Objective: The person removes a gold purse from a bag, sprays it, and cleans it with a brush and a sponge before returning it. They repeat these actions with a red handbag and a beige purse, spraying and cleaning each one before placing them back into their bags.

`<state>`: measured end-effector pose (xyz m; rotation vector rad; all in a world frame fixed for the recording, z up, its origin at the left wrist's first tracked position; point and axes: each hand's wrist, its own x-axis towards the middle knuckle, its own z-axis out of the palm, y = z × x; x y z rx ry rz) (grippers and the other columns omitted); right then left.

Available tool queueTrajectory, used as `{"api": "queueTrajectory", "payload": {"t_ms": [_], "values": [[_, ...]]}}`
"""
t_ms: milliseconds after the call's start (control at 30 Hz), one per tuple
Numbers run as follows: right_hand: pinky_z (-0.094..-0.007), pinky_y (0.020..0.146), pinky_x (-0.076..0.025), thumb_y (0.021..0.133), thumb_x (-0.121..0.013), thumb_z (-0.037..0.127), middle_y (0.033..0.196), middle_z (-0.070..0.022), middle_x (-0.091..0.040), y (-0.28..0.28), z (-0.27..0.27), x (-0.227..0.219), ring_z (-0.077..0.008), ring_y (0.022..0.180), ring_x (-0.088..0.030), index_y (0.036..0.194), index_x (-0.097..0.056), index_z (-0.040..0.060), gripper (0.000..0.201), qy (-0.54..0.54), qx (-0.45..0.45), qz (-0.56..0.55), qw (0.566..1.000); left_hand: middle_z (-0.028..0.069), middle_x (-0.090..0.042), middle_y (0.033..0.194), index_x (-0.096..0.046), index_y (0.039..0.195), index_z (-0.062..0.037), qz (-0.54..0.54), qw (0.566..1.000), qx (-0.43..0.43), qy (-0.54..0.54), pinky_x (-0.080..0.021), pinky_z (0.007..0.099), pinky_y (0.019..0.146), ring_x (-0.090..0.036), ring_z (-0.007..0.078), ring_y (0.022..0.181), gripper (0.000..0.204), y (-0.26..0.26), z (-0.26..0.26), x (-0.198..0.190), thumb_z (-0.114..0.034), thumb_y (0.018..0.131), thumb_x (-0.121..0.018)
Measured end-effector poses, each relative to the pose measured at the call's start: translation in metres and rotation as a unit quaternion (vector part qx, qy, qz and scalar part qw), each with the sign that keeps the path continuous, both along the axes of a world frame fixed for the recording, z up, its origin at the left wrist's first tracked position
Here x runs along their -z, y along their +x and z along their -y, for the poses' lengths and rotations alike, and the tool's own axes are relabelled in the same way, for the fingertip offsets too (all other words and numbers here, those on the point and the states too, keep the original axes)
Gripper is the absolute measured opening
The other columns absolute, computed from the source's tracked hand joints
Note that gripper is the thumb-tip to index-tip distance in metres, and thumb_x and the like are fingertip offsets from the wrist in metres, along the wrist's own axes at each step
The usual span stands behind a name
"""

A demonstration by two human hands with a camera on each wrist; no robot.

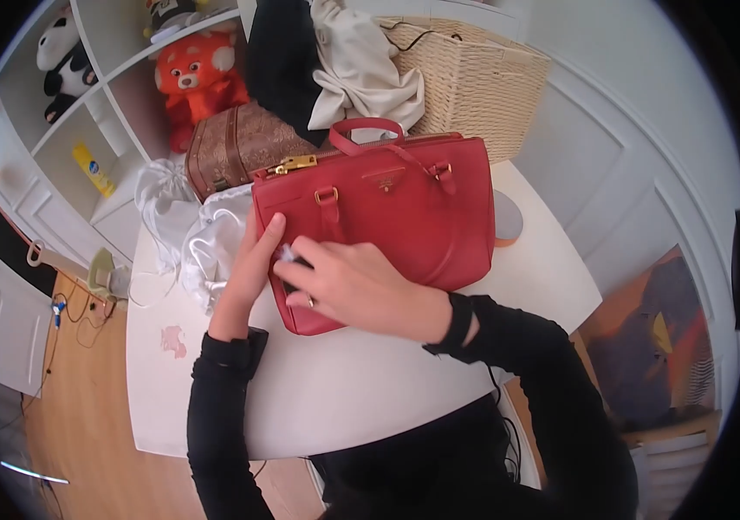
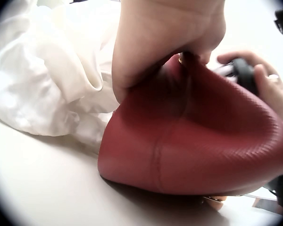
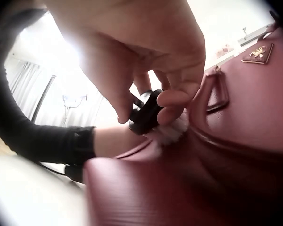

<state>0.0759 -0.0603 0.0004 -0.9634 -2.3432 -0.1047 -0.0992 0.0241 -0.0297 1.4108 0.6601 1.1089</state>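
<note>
A red leather handbag (image 1: 448, 221) stands on the white table (image 1: 344, 390), its handles up and a gold zipper along the top. My left hand (image 1: 251, 282) grips its left end, with the thumb on the front face; the bag's side bulges beneath this hand in the left wrist view. With bent fingers and thumb, my right hand (image 1: 357, 284) holds a small round black brush (image 3: 145, 113). Its pale bristles (image 3: 172, 134) are against the leather near the left end, below a handle strap. In the head view the right hand covers most of the brush.
White satin cloth bags (image 1: 214, 247) lie crumpled left of the handbag. Behind it are a brown patterned bag (image 1: 253, 143), a wicker basket (image 1: 478, 87) and draped cream cloth (image 1: 357, 74). A round grey item (image 1: 509, 217) sits by its right end.
</note>
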Motion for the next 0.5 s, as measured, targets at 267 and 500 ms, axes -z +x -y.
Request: {"api": "queueTrajectory", "payload": {"t_ms": [267,500], "values": [[-0.0333,0.057,-0.053,0.077,-0.079,0.028,0.098,-0.0059,-0.057,0.08,0.043,0.002,-0.0223,0.072,-0.065,0.109,-0.064,0.0128,0.039,-0.157,-0.038,0.059,0.985,0.0105,-0.045,0.142,-0.03,0.15,-0.0058,-0.085,0.996,-0.003,0.016,-0.031,0.0322,0.111,-0.041,0.0188,0.132,0.061,-0.006,0.004,-0.013,-0.035,0.101,-0.054],[-0.0305,0.059,-0.05,0.079,-0.079,0.022,0.098,-0.0057,-0.06,0.15,0.07,0.017,-0.0214,0.072,-0.063,0.111,-0.065,0.0094,0.036,-0.049,0.215,-0.101,0.97,0.0113,-0.041,0.147,-0.026,0.152,-0.0055,0.001,0.997,0.018,-0.075,-0.033,0.0335,0.112,-0.039,0.02,0.135,0.068,0.0,-0.002,-0.015,-0.033,0.099,-0.058]]}}
